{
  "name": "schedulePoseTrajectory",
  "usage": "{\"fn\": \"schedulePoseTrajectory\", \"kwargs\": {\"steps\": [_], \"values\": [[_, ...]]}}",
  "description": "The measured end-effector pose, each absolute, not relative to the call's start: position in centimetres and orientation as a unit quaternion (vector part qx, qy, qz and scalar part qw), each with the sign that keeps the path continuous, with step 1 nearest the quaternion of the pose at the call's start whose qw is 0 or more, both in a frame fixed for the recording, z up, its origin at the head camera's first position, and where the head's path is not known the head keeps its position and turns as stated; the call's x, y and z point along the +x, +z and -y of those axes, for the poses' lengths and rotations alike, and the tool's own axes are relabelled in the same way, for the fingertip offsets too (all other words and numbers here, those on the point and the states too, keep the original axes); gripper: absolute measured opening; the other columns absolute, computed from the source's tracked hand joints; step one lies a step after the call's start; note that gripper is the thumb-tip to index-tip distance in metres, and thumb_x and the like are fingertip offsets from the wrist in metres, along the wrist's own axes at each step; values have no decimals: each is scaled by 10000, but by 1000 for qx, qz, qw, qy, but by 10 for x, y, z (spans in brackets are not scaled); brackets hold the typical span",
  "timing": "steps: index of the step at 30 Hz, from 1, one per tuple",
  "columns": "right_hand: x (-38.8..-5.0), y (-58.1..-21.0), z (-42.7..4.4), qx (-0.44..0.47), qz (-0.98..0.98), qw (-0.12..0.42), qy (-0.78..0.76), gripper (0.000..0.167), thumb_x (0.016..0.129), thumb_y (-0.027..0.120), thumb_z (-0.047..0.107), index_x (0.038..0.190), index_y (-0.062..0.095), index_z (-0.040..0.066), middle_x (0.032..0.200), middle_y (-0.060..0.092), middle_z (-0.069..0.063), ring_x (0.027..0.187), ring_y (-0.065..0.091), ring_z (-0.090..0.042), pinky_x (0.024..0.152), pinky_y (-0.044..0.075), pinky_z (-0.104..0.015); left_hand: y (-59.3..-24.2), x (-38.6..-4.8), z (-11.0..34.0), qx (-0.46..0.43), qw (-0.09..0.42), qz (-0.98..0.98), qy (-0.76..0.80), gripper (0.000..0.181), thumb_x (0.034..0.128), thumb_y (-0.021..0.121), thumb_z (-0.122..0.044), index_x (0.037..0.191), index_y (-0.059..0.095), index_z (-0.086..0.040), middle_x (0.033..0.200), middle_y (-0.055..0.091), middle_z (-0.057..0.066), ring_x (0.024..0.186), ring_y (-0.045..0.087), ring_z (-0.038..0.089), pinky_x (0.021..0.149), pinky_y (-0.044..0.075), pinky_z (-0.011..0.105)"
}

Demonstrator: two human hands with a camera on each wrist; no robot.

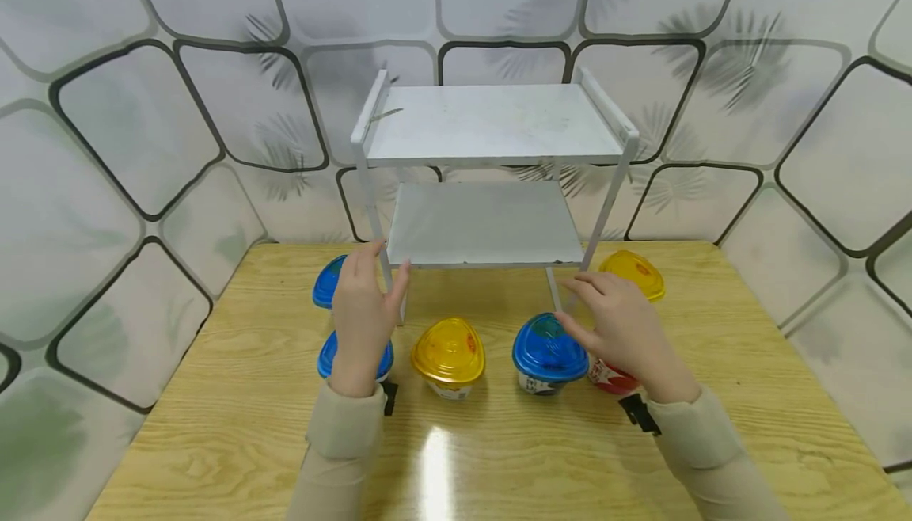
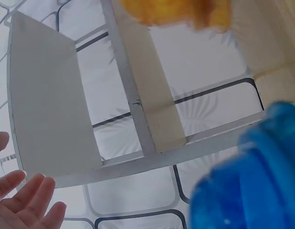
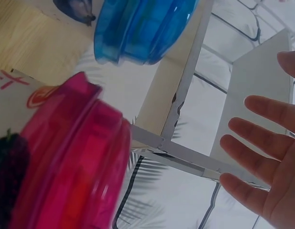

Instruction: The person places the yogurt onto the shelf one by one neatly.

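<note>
A white two-tier shelf rack (image 1: 492, 224) stands between my hands. My left hand (image 1: 362, 319) hovers by its left front leg, fingers spread, holding nothing; in the left wrist view the fingers (image 2: 35, 200) are apart. Behind and under that hand are two blue-lidded cups, one far (image 1: 327, 282) and one near (image 1: 329, 353). My right hand (image 1: 627, 331) is above a red cup (image 1: 611, 378), mostly hidden by it; its pink lid (image 3: 85, 167) shows in the right wrist view. Its fingers (image 3: 259, 143) are extended without a grip. Left of it sits another blue-lidded cup (image 1: 550, 347).
A yellow-lidded cup (image 1: 449, 353) stands in front of the rack, and another yellow-lidded cup (image 1: 634, 274) is behind the right hand. Everything rests on a light wooden table (image 1: 235, 426). Patterned fabric walls (image 1: 107, 149) enclose the back and sides.
</note>
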State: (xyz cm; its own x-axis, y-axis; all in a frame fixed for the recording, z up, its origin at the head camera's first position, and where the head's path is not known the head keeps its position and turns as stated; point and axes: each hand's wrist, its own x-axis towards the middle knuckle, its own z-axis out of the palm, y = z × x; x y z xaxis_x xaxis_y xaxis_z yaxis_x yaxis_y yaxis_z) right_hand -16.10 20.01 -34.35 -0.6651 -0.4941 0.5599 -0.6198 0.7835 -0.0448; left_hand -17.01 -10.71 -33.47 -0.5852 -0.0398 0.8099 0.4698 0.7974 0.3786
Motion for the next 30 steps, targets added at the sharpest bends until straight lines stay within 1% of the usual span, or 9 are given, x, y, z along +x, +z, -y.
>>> {"fn": "schedulePoseTrajectory", "kwargs": {"steps": [4,10,13,17,20,21,25,28,30], "values": [[-161,-345,-204,311,901,277,119,436,766,641,340,1013,619,-18,987,595,-181,897,548,-338,785,430,-478,-330,-174,106,-114,433,833,-324,342,795,659,-105,1044,525,86,968,547,215,874,532,307,753,463,384],[-161,-345,-209,307,901,282,123,428,702,696,285,979,622,-33,961,601,-179,881,552,-339,782,436,-473,-326,-181,106,-96,442,823,-344,321,809,638,-87,1041,513,97,976,530,222,878,518,318,755,454,380],[-162,-345,-212,305,901,281,126,437,733,678,318,981,621,-37,955,602,-179,876,554,-339,782,436,-475,-323,-184,106,-81,446,820,-349,337,824,624,-108,1062,505,99,980,525,226,881,516,319,751,454,380],[-162,-347,-216,302,902,281,128,596,848,471,521,975,620,-42,949,601,-175,869,554,-334,772,442,-471,-322,-190,107,-64,443,820,-357,360,833,614,-123,1087,492,101,989,513,228,901,504,311,768,443,369],[-163,-347,-218,298,903,284,126,719,862,294,590,964,619,-43,945,602,-171,867,554,-330,760,449,-467,-321,-195,108,-56,441,816,-368,360,828,619,-106,1091,490,104,982,510,231,900,494,309,764,435,367],[-163,-347,-218,297,902,286,126,726,862,285,592,960,618,-45,941,603,-172,865,554,-331,758,450,-467,-322,-197,109,-53,442,815,-370,359,826,620,-102,1090,491,103,976,510,231,895,495,308,757,435,366],[-165,-346,-222,297,900,294,125,707,870,289,573,951,620,-47,929,605,-174,849,558,-327,730,462,-461,-322,-204,112,-43,443,809,-384,355,821,627,-104,1081,498,101,977,517,228,895,498,304,742,430,366],[-167,-346,-226,298,897,301,126,587,867,427,499,948,619,-50,928,602,-183,838,555,-327,709,469,-453,-322,-208,113,-37,435,806,-401,354,820,630,-114,1077,503,94,992,521,220,906,500,293,719,424,362],[-167,-345,-230,296,896,305,127,538,855,474,460,948,618,-49,931,600,-186,839,551,-328,704,470,-453,-321,-210,113,-37,426,805,-412,351,820,630,-114,1077,504,88,999,521,215,913,500,288,703,422,367]]}}
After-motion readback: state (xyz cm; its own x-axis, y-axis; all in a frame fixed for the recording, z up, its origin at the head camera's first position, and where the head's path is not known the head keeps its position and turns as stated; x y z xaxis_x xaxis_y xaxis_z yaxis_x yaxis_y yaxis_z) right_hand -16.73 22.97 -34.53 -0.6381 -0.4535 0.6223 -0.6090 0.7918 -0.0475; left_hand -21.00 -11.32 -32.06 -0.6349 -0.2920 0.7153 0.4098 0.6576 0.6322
